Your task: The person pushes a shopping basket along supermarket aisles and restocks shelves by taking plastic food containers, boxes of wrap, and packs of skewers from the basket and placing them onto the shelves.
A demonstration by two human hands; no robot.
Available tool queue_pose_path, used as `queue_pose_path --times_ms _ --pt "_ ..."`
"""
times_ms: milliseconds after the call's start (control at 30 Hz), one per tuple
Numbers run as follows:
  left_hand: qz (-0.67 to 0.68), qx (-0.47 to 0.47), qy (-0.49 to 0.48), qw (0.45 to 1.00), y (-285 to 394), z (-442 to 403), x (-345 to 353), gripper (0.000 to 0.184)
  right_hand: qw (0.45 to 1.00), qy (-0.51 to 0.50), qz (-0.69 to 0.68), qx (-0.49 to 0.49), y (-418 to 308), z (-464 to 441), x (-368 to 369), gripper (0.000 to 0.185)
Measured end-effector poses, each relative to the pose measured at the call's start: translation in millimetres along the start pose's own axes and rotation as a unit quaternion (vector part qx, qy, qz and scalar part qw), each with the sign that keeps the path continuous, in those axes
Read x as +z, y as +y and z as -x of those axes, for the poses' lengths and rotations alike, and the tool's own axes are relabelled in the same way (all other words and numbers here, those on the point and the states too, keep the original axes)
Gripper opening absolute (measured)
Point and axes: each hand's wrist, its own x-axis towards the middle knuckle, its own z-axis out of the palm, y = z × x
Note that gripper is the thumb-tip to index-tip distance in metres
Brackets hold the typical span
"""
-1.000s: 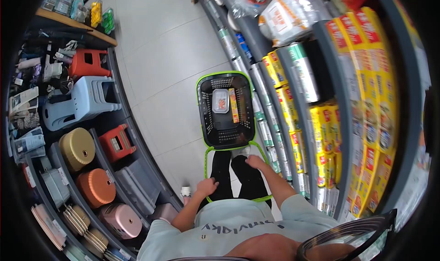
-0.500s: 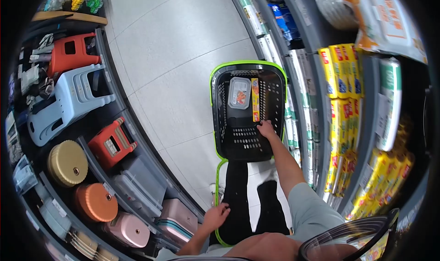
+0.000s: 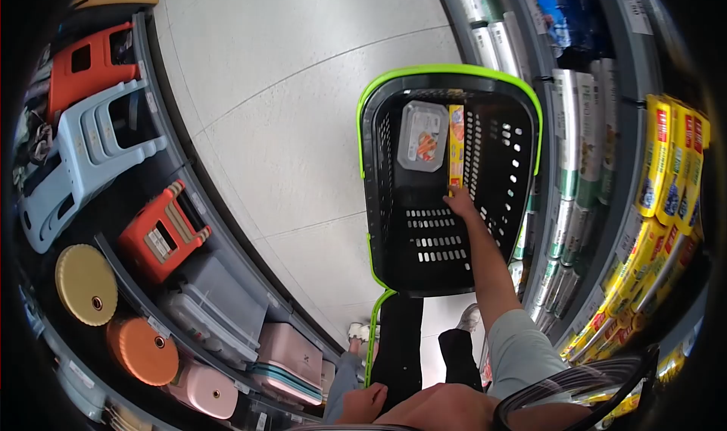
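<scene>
A black basket (image 3: 435, 204) with a bright green rim stands in front of my legs. Inside it lie a clear plastic tray (image 3: 422, 136) of orange and white pieces and, beside that, a long yellow box (image 3: 456, 147). My right hand (image 3: 459, 201) reaches into the basket, its fingers closed at the lower end of the yellow box. Near my left thigh, low in the view, is my left hand (image 3: 365, 403), its fingers curled; whether it holds anything is hidden.
Shelves on the left hold a blue stool (image 3: 91, 147), red stools (image 3: 163, 234) and round lidded containers (image 3: 87, 283). On the right are rows of yellow boxes (image 3: 670, 166) and white-green rolls (image 3: 568, 128). Another person's shoe (image 3: 359, 331) shows behind my left leg.
My right hand has gone from near my lap down into the basket, to the yellow box. The basket appears larger and farther right. My left hand has moved lower in the view.
</scene>
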Motion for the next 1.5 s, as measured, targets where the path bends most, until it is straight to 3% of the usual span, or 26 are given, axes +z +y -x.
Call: queue_pose_path --times_ms 167,233,267,333,367,400,433,467,500,567,600,667,733,833,900,967,1033,1067,1100,1133,1167,1200,1300,1433,1467,1500 --pt "0.016 0.011 -0.007 1.0 81.8 -19.6 -73.7 0.016 0.991 -0.04 0.128 -0.013 -25.7 -12.0 -9.2 0.05" --pt "0.029 0.006 0.022 0.999 65.6 -14.3 -48.2 0.016 0.989 -0.002 0.15 0.017 -53.8 20.6 -30.8 0.043" --pt "0.046 0.002 0.043 0.998 60.9 -10.5 -34.6 0.016 0.987 0.047 0.147 -0.032 -53.0 31.4 -28.1 0.037" --pt "0.063 0.003 0.046 0.997 68.8 -8.1 -33.4 0.017 0.979 0.138 0.111 -0.099 -65.8 72.6 -33.4 0.034" --pt "0.075 -0.002 0.048 0.996 71.8 -7.2 -34.7 0.018 0.987 0.117 0.053 -0.092 -72.8 90.7 -41.1 0.03" --pt "0.076 0.028 0.066 0.995 72.8 -6.5 -31.6 0.02 0.978 0.174 -0.051 -0.106 -75.7 106.8 -41.0 0.028" --pt "0.024 0.053 0.09 0.994 64.6 -5.7 -20.5 0.023 0.971 0.191 -0.059 -0.129 -62.3 112.0 -31.9 0.032" --pt "0.078 0.013 0.061 0.995 66.2 -6.1 -17.7 0.023 0.972 0.2 -0.122 -0.033 -76.0 149.0 -48.2 0.026" --pt "0.129 -0.023 0.031 0.991 70.8 -4.4 -18.6 0.023 0.975 0.175 -0.12 -0.072 -55.3 159.2 -47.0 0.028" --pt "0.123 0.006 0.035 0.992 89.2 5.0 -24.3 0.023 0.942 0.21 -0.242 -0.097 -13.5 182.7 -28.8 0.021" --pt "0.119 0.011 0.028 0.992 99.5 10.0 -26.3 0.024 0.932 0.097 -0.349 0.008 -35.0 249.7 -78.0 0.019" --pt "0.106 0.055 0.057 0.991 103.9 17.2 -12.6 0.025 0.91 0.056 -0.409 -0.02 -21.6 317.6 -95.6 0.019" --pt "0.093 0.08 0.086 0.989 86.8 24.8 9.4 0.026 0.869 -0.015 -0.493 0.032 -36.3 411.4 -135.4 0.02" --pt "0.064 0.149 0.122 0.979 92.8 28.9 29.0 0.033 0.841 -0.012 -0.541 -0.012 -30.5 509.8 -166.8 0.017" --pt "-0.126 0.042 0.092 0.987 113.8 50.2 35.0 0.047 0.809 -0.034 -0.583 -0.064 -25.1 590.3 -195.4 0.011" --pt "-0.234 0.039 0.141 0.961 140.4 65.9 39.2 0.062 0.809 -0.053 -0.572 -0.123 -8.0 656.5 -225.2 0.012" --pt "-0.115 0.109 0.185 0.97 184.6 89.3 19.1 0.069 0.81 -0.073 -0.552 -0.184 3.2 715.8 -261.7 0.015" --pt "0.049 0.256 0.227 0.938 190.3 69.0 16.0 0.069 0.813 -0.042 -0.522 -0.255 11.0 747.4 -278.6 0.02" --pt "0.171 0.277 0.189 0.926 208.0 55.2 4.2 0.068 0.809 -0.012 -0.492 -0.321 19.0 780.0 -293.9 0.024" --pt "0.318 0.29 0.114 0.895 261.9 126.2 -29.6 0.068 0.809 0.015 -0.457 -0.369 26.4 810.6 -310.1 0.032" --pt "0.474 0.28 0.043 0.834 288.4 153.5 -45.8 0.066 0.805 0.038 -0.421 -0.416 29.1 841.5 -326.2 0.042" --pt "0.528 0.352 0.009 0.773 315.4 190.8 -65.4 0.069 0.804 0.069 -0.426 -0.409 24.7 885.7 -344.1 0.048" --pt "0.552 0.553 -0.054 0.622 377.1 300.6 -97.9 0.069 0.744 0.112 -0.513 -0.414 33.8 968.1 -372.3 0.056" --pt "0.406 0.64 -0.092 0.645 417.0 388.8 -91.0 0.059 0.645 0.159 -0.629 -0.405 70.9 1016.1 -369.2 0.05" --pt "0.395 0.621 -0.078 0.673 422.0 399.4 -85.3 0.057 0.64 0.178 -0.637 -0.391 82.6 1020.0 -363.3 0.05" --pt "0.402 0.632 -0.076 0.658 428.7 407.6 -77.3 0.055 0.595 0.157 -0.679 -0.4 94.9 1019.3 -356.0 0.05"
